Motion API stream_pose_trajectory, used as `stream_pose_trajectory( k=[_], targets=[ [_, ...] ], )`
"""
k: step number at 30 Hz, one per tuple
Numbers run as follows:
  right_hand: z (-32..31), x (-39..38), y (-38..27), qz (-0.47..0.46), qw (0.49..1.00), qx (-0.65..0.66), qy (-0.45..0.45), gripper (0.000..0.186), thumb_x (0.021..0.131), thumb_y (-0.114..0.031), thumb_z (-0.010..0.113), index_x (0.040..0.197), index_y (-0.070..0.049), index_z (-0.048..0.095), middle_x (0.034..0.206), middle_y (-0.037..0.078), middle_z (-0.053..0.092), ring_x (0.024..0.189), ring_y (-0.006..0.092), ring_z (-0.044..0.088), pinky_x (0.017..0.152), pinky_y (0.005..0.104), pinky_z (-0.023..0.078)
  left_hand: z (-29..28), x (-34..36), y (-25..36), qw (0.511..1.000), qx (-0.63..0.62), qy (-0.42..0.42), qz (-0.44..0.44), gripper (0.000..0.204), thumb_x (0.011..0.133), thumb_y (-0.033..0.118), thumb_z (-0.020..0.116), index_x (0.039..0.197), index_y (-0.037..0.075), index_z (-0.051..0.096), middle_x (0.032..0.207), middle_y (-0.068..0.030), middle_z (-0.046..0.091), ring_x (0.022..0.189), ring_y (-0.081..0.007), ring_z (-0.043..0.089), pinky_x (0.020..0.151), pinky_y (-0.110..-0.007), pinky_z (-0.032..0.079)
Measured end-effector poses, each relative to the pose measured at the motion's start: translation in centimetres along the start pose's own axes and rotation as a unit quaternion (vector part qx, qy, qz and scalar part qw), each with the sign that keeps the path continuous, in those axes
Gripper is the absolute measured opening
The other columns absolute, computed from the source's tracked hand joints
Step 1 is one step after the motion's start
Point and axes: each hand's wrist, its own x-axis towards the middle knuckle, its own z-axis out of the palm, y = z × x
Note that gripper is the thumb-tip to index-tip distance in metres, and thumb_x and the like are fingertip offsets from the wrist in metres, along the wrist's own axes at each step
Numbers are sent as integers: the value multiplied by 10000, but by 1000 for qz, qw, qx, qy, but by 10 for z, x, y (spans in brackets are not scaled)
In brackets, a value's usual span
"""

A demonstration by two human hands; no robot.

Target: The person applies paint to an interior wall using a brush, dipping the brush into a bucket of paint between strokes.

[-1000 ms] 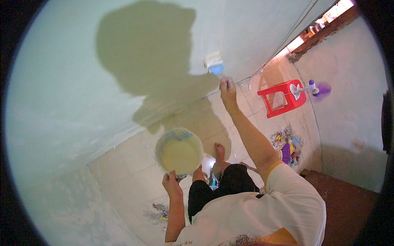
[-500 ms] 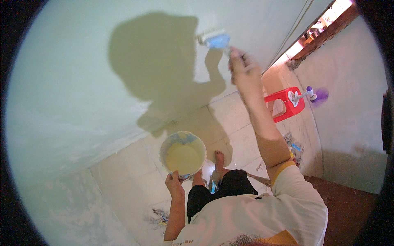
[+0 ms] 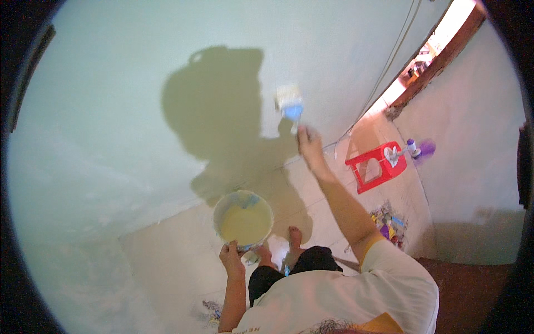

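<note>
While gripping the brush (image 3: 289,104) by its handle with the right hand (image 3: 310,142), holds the thick, pale-coated bristles upward at the wall (image 3: 105,117), just right of the head-shaped shadow (image 3: 214,106). Hard to confirm firm contact there. Closed around the handle, as far as the blur shows. Compared with half a second ago, swung down from a higher, sideways slant to a more upright set, much like that of a second ago. Suggests back-and-forth strokes, with the coating apparently still under way.

With the left hand (image 3: 232,260), pinches the near rim of the bucket (image 3: 224,214), low in front of the body and hardly shifted. Inside, smooth, cream-coloured paint (image 3: 245,224), below a round inner side smeared with dull blue.

Across the wall, a matte, chalky pale green, clouded with whitish patches lower down. Underfoot, flat beige tiles (image 3: 172,261). To the right, a red stool (image 3: 389,171), smooth like plastic, open-sided, bearing a fan (image 3: 412,146) with a purple blur at its head. Nearer, a loose heap of debris (image 3: 392,222), too mixed to sort.
</note>
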Motion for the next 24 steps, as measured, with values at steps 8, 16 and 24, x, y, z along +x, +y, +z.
stream_pose_trajectory(
  k=[8,16,24],
  targets=[
    [24,-4,0,253,961,74,-82,382,968,-335,507,744,-32,573,622,28,524,509,138,466,460,307,384,-21,15,8,1000,-6,3,23,199,869,156,634,900,-24,555,873,-101,586,727,-194,628,585,-334,598],
    [-54,35,-277,2,978,207,8,305,979,-307,525,834,-52,608,629,-12,486,491,87,383,446,258,289,-51,46,28,999,5,-34,7,213,854,154,631,940,-27,556,895,-105,583,774,-210,622,620,-371,608],
    [-22,39,-156,10,981,194,9,356,987,-380,500,925,-50,619,723,13,545,637,113,479,564,281,402,-55,51,27,999,8,-42,30,240,856,146,627,980,-47,556,941,-137,603,798,-230,641,640,-380,616]
  ],
)
